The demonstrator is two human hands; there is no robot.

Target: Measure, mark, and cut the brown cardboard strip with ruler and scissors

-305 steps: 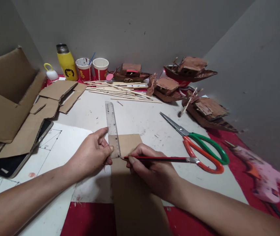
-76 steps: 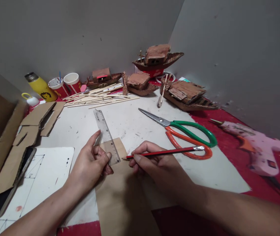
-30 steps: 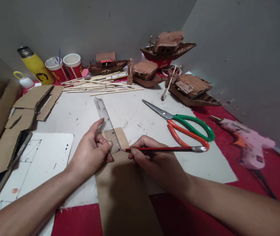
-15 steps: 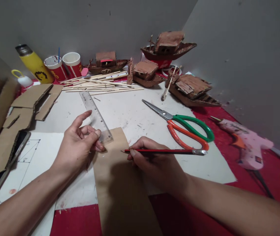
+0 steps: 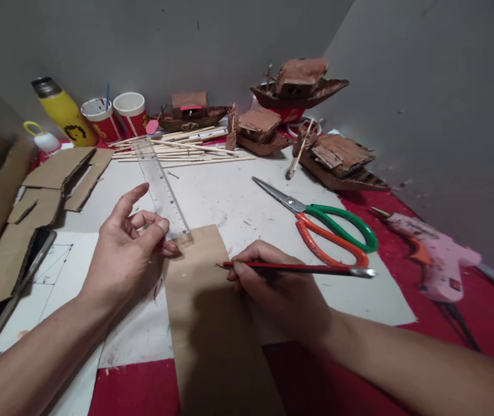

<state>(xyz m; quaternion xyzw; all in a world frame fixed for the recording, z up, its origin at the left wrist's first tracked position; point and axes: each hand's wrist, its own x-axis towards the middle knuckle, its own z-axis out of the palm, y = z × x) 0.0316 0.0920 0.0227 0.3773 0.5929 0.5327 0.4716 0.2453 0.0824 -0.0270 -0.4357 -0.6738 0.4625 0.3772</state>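
Note:
A clear plastic ruler (image 5: 163, 188) slants away from me, its near end pinched between the thumb and fingers of my left hand (image 5: 129, 245), with the index finger lifted off. That end overlaps the far edge of a brown cardboard strip (image 5: 203, 277). My right hand (image 5: 277, 283) grips a red and black pencil (image 5: 290, 267), which lies nearly level with its tip pointing left over the strip. I cannot tell whether the tip touches the card. Just beyond my right hand lie scissors (image 5: 303, 209) with one green and one orange handle.
Several brown model boats (image 5: 264, 130), thin wooden sticks (image 5: 186, 151), red paper cups (image 5: 130, 112) and a yellow bottle (image 5: 65, 112) line the back. At right lies a pink glue gun (image 5: 435, 248). Cut cardboard (image 5: 41, 202) covers part of a phone (image 5: 34, 260) at left.
My left hand has shifted left and slightly away, carrying the ruler farther up over the sticks. My right hand with the pencil has moved a little to the right.

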